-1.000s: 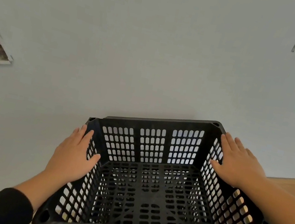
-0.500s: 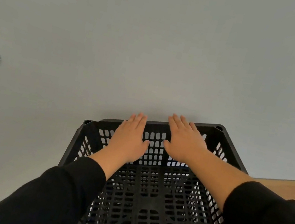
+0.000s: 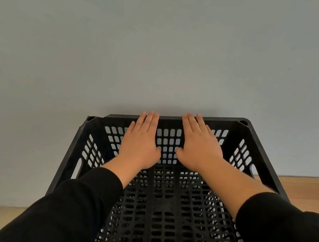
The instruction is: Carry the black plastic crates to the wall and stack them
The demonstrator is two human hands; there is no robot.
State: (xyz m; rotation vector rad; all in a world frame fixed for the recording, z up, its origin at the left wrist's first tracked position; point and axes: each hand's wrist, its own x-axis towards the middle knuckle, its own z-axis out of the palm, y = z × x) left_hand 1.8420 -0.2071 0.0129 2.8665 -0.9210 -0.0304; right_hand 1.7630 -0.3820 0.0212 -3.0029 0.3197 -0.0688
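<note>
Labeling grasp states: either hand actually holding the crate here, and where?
Nothing is gripped. Left hand and right hand lie flat, fingers straight, against the inside of the black crate's far wall, fingertips at its rim.

crate: black perforated plastic crate (image 3: pixel 160 217), open side up, far edge against the pale wall (image 3: pixel 167 47)
left hand (image 3: pixel 139 145): flat, fingers straight, on the crate's far wall
right hand (image 3: pixel 198 147): flat beside it, same wall
floor: wooden floor (image 3: pixel 308 189)

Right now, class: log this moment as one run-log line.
step: pushing crate to wall | left hand: flat on far inner wall | right hand: same | black crate: upright, empty, far rim near wall
</note>
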